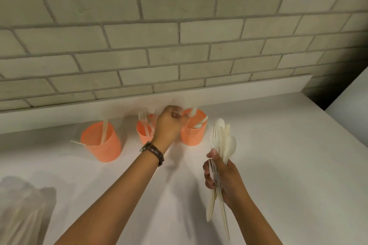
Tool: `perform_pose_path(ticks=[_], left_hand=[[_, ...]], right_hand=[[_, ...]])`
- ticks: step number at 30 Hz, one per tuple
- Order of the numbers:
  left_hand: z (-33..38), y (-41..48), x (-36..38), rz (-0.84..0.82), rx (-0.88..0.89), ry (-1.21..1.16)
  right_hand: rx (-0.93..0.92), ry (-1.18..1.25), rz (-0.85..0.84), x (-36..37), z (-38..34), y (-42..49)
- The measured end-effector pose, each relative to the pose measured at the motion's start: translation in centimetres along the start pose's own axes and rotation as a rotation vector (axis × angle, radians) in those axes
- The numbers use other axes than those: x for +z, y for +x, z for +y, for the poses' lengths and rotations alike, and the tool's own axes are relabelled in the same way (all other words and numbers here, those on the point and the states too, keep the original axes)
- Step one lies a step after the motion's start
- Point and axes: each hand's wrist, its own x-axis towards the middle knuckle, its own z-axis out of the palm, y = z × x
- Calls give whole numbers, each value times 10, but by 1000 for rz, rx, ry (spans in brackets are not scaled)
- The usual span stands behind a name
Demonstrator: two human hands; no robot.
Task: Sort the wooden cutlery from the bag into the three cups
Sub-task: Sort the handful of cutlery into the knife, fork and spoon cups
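The bag (23, 211) at 8 o'clock is cut off by the frame's edge and blurred. Only a translucent, crinkled shape with pale sticks inside can be made out. The middle cup (143, 132) is half hidden behind the left hand (169, 125), and fork tines are seen above its rim. That hand's fingers are curled at the rim of the right cup (194, 133). They are smeared by motion, so it cannot be told whether the tilted spoon (193, 112) just beside them is pinched.

A bundle of cutlery (223, 141) is gripped in the right hand (223, 179) at 5 o'clock, with the fingers wrapped round the handles. Spoon bowls and a fork are fanned above, thin handles below.

The cups are orange cylinders with finely perforated walls, and a flat pale piece is stood in the left cup (101, 143).

The matte white counter (278, 165) is bounded by a low ledge under the brick wall (179, 36) at 12 o'clock and by an edge toward 3 o'clock. A wide stretch of it lies between the right cup and that edge.
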Motion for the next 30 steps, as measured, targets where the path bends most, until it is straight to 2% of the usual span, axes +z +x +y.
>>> perform_pose_path(ticks=[3,6,10,16,19,23,25,28,30], left_hand=[[-4,-35,-12,-233,19,93],[-16,-73,-21,-353,8,143],[-26,-103,-20,-329,-13,131],[-27,-104,-43,-308,-98,-53],[-23,-84,-69,-183,-147,-148],[-15,-38,-105,165,-47,-336],[-16,-16,-113,316,-2,-333],[-22,5,-111,429,27,-256],[-30,16,-105,436,0,-222]], right_hand=[[2,71,9,6,1,4],[-7,121,48,16,2,8],[-25,98,96,31,7,7],[-23,-11,56,51,13,7],[-28,1,11,54,11,8],[10,-6,5,50,8,6],[20,-34,11,48,11,5],[37,-58,2,50,13,2],[49,-58,-20,52,14,2]])
